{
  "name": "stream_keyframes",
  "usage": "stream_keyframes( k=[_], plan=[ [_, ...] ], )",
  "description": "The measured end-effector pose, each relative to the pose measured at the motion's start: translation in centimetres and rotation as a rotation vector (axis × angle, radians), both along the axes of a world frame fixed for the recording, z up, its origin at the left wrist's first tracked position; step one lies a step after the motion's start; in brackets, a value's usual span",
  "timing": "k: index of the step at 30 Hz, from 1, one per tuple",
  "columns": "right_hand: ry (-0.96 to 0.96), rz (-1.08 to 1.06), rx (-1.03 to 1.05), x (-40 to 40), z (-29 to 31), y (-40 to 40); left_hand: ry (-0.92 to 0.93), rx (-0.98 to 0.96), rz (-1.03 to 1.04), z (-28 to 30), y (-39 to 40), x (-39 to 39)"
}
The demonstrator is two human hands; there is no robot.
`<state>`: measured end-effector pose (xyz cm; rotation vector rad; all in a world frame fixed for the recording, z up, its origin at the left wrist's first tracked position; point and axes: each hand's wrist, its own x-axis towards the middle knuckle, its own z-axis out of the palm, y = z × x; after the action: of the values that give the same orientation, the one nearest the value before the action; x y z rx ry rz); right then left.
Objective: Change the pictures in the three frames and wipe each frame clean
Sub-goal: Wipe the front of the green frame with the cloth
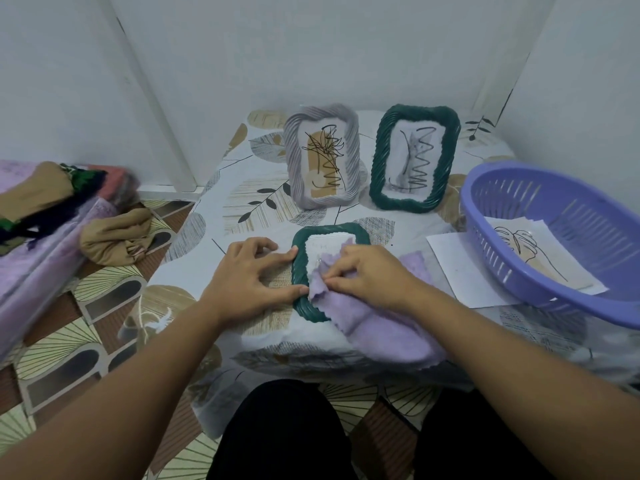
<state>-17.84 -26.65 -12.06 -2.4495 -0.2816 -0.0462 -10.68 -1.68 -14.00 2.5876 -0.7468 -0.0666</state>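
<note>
A dark green frame (300,268) lies flat near the table's front edge. My left hand (249,275) rests beside it, fingertips pressed on its left rim. My right hand (367,273) pinches a lilac cloth (381,327) that covers the frame's right half and drapes toward the table's front edge. Behind it, a grey frame (320,160) and a second dark green frame (414,159) stand upright, each holding a line drawing. A loose picture (533,251) lies inside the purple basket (568,244), and a white sheet (460,268) lies partly under that basket.
The low table wears a leaf-print cover (221,216) and stands in a white wall corner. On the left floor lie a tan cloth bundle (116,237) and a pile of folded fabrics (41,209). My dark-clothed knees (284,434) sit below the table.
</note>
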Motion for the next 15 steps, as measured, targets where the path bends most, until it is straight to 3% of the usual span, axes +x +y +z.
stream_keyframes(
  k=[3,7,12,15],
  plan=[
    [0.132,0.046,0.006,-0.4,1.1,-2.6,0.019,0.007,0.000,0.1,0.0,0.0],
    [-0.088,-0.148,-0.030,1.2,0.2,-1.2,0.020,0.006,-0.001,0.0,-0.1,0.0],
    [0.120,0.127,-0.004,0.1,0.6,-1.7,0.025,0.009,-0.004,-0.1,0.1,0.1],
    [-0.024,-0.059,-0.010,1.1,0.4,-2.1,0.028,0.005,-0.002,0.0,-0.1,0.0]
  ],
)
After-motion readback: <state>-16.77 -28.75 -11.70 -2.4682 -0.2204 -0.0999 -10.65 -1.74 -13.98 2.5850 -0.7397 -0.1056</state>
